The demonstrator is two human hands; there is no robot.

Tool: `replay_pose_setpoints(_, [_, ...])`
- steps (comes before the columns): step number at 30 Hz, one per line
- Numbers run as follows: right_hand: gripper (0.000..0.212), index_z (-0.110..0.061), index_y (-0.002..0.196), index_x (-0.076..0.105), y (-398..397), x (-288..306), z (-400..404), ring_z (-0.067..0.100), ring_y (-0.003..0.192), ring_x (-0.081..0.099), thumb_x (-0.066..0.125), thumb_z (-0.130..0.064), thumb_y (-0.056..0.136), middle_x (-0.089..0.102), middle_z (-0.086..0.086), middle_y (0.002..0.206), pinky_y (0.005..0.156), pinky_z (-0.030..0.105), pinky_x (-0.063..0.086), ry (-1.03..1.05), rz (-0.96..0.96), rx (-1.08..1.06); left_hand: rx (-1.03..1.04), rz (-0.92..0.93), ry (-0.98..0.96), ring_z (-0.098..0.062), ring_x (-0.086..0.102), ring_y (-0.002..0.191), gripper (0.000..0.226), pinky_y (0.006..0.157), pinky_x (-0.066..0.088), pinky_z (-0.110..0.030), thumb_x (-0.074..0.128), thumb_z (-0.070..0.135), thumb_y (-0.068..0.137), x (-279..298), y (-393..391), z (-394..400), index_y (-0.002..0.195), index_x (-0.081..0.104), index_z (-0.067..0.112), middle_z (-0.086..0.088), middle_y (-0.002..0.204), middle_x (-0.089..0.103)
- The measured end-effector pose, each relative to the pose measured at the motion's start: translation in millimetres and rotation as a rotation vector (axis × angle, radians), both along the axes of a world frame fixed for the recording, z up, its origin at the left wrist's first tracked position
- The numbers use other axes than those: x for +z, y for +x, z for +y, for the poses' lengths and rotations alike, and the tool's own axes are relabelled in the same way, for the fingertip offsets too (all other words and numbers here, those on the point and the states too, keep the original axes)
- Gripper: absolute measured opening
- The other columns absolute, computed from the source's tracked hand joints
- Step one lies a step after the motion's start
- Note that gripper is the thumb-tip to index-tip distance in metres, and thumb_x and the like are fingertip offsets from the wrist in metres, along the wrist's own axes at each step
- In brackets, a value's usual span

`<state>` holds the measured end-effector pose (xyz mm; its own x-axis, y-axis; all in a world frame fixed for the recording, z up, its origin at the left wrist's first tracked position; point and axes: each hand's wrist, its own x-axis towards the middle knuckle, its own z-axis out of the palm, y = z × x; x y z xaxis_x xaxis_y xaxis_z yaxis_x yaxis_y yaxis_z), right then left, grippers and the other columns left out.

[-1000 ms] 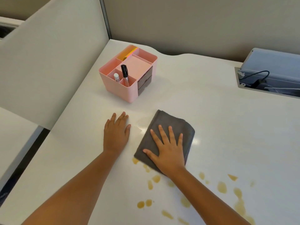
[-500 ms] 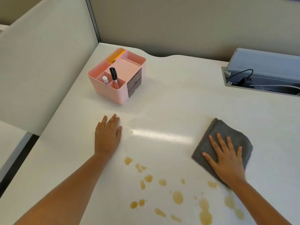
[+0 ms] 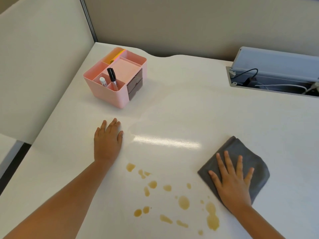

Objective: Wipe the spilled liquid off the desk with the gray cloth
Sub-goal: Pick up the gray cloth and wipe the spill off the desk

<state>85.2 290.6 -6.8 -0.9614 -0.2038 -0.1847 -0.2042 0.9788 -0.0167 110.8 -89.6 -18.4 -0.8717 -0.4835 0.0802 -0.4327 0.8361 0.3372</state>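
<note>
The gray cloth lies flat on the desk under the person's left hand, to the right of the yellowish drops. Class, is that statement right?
Not quite. The head view shows the gray cloth under the right hand, not the left; the left hand rests bare on the desk. The yellowish drops do lie left of the cloth.

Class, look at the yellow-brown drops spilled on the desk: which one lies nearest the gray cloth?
The long streak, the largest, just left of the right hand pressing the gray cloth; the others lie farther left.

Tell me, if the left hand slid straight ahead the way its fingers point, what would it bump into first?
Probably the pink desk organizer. The left hand lies flat on the desk, fingers pointing up and slightly right, with only bare desk between. It might just skim the organizer's near corner.
</note>
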Motion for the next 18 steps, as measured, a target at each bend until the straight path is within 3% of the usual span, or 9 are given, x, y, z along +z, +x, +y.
replay_pose_setpoints(4, [0.076, -0.026, 0.145, -0.006, 8, -2, -53, 0.025, 0.139, -0.025, -0.014, -0.066, 0.081, -0.011, -0.012, 0.152, 0.110, 0.054, -0.017, 0.002, -0.002, 0.160, 0.001, 0.005, 0.004, -0.036, 0.033, 0.136, 0.038, 0.110, 0.027, -0.051, 0.045, 0.021, 0.092, 1, 0, 0, 0.128, 0.048, 0.009, -0.007, 0.143, 0.046])
replay_pose_setpoints(8, [0.071, -0.023, 0.142, -0.018, 10, -6, -110, 0.023, 0.135, -0.034, -0.011, -0.063, 0.083, -0.016, -0.008, 0.154, 0.107, 0.049, -0.027, -0.031, -0.015, 0.283, -0.006, 0.009, 0.003, -0.036, 0.034, 0.136, 0.038, 0.109, 0.028, -0.051, 0.045, 0.021, 0.092, 1, 1, -1, 0.128, 0.049, 0.008, -0.008, 0.143, 0.047])
replay_pose_setpoints(15, [0.075, -0.017, 0.143, -0.017, 12, -8, -196, 0.028, 0.141, -0.022, -0.007, -0.062, 0.084, -0.010, 0.000, 0.158, 0.107, 0.052, -0.022, -0.115, -0.041, 0.312, -0.015, 0.007, -0.010, -0.034, 0.033, 0.137, 0.038, 0.110, 0.027, -0.049, 0.039, 0.016, 0.094, 1, 1, -2, 0.131, 0.046, 0.010, -0.008, 0.143, 0.046])
replay_pose_setpoints(18, [0.078, -0.015, 0.145, -0.013, 25, -6, -218, 0.031, 0.141, -0.020, -0.001, -0.063, 0.085, -0.008, 0.002, 0.158, 0.105, 0.054, -0.025, -0.093, -0.045, 0.457, -0.016, -0.017, -0.016, -0.033, 0.031, 0.138, 0.039, 0.110, 0.026, -0.049, 0.036, 0.016, 0.095, 0, 0, -3, 0.132, 0.043, 0.011, -0.007, 0.145, 0.044])
